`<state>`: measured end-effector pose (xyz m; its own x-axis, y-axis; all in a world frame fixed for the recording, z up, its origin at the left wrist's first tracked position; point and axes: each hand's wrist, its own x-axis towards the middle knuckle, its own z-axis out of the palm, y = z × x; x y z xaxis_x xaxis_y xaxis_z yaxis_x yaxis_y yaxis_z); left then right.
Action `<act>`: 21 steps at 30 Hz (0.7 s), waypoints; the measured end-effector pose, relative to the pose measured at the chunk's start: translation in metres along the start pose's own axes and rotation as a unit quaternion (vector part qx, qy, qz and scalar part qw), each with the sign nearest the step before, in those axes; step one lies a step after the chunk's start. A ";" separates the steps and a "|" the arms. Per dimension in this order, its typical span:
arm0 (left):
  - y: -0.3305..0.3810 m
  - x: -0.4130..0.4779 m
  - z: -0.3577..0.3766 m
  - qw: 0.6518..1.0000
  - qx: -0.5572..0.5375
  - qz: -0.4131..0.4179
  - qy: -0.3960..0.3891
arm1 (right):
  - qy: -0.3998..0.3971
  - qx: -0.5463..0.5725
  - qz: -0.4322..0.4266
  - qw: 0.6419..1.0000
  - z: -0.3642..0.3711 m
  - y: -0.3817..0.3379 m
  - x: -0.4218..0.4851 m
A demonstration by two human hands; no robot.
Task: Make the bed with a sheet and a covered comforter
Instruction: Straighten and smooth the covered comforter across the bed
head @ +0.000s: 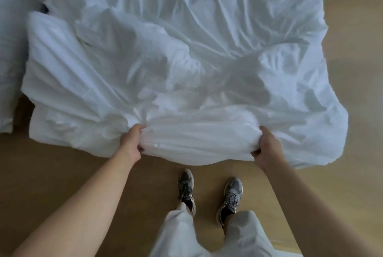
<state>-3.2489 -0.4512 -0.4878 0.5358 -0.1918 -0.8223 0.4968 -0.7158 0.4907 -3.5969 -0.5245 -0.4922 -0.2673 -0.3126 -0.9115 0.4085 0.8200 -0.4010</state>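
Fingers [137, 128] of the left hand [131, 140] and right hand [267, 145] grip one white comforter [186, 66] above two grey shoes [186, 186].

Open floor [62, 165] on both sides; crumpled comforter [186, 60] straight ahead

Light tan wood floor [62, 174] along bottom and right edge; soft, even, cool light; faint shadows.

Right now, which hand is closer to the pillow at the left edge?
Left. The left hand grips the comforter on the side toward the pillow; the right hand grips it farther away.
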 end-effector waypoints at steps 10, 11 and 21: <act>0.319 -0.050 0.056 0.968 -0.028 0.235 -0.085 | -0.173 0.022 -0.158 0.972 0.173 -0.205 -0.068; 0.341 -0.044 0.060 0.961 -0.028 0.263 -0.084 | -0.167 0.030 -0.176 0.970 0.188 -0.219 -0.066; 0.258 0.107 0.062 0.955 0.190 -0.169 -0.154 | 0.024 -0.180 -0.188 0.965 0.277 -0.181 0.021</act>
<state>-3.1058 -0.6982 -0.4672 0.1342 -0.0531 -0.9895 0.2908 -0.9525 0.0905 -3.4347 -0.8129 -0.4642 -0.3804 -0.6054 -0.6991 -0.0529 0.7690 -0.6371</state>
